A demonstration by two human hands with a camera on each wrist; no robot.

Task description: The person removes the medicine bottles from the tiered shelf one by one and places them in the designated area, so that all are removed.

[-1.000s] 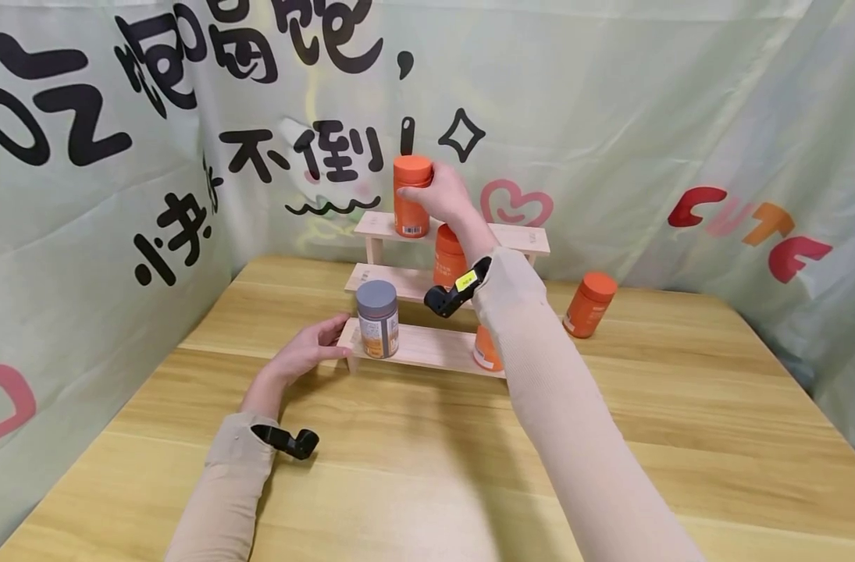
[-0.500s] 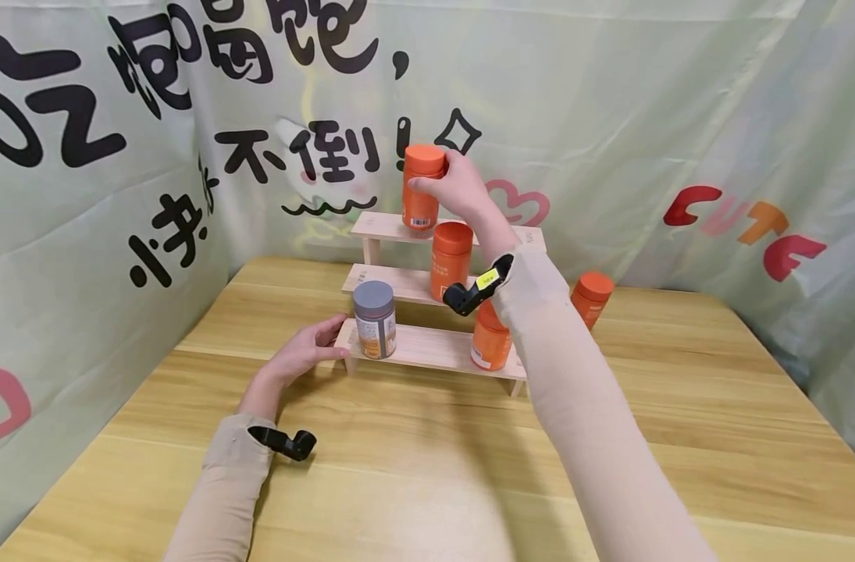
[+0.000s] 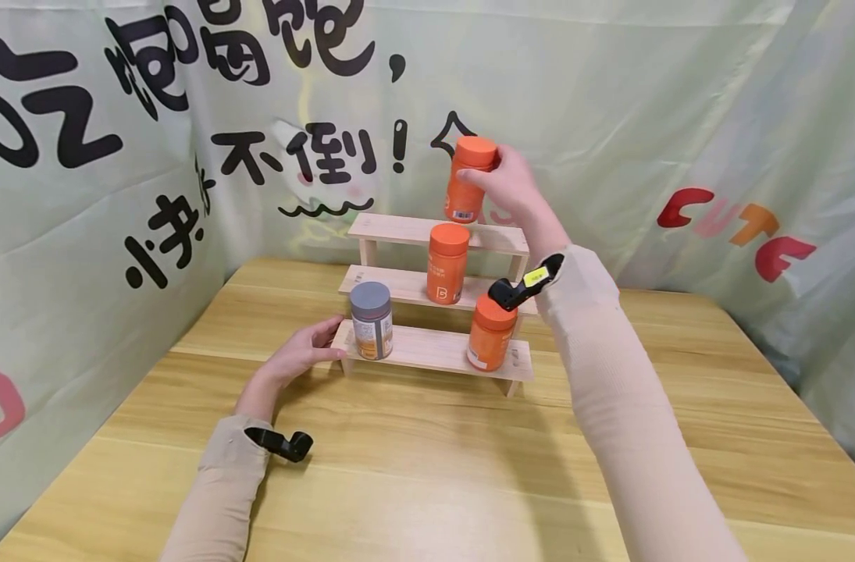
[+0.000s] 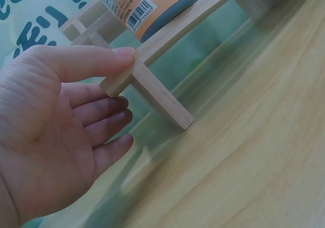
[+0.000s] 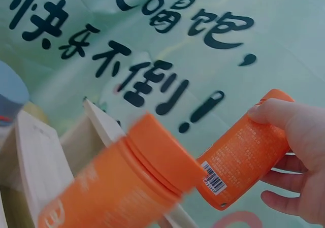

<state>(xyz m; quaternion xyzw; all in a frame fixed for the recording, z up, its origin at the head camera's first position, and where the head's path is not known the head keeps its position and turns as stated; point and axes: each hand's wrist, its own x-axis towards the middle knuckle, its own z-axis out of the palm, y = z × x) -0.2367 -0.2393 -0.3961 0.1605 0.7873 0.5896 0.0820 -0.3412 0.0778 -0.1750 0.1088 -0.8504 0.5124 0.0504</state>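
The right hand, thumb and fingers curled round an orange jar, has it on its left, nearly upright, by the top shelf's right half, contact unclear, while the left hand pinches the bottom shelf's left end.

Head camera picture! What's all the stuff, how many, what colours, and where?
Cloth: 1, pale green, printed, behind the table
Table: 1, light brown, under the stand
Stand: 1, pale wood, on the table
Middle bottle: 1, orange, middle tier
Lower bottle: 1, orange, bottom tier, right
Upper bottle: 1, orange, in the right hand
Jar: 1, grey lid, bottom tier, left
Wrist cameras: 2, black, one per wrist
Sleeves: 2, beige, one per arm
Left hand: 1, bare, gripping the stand's left end
Right hand: 1, bare, holding the upper bottle
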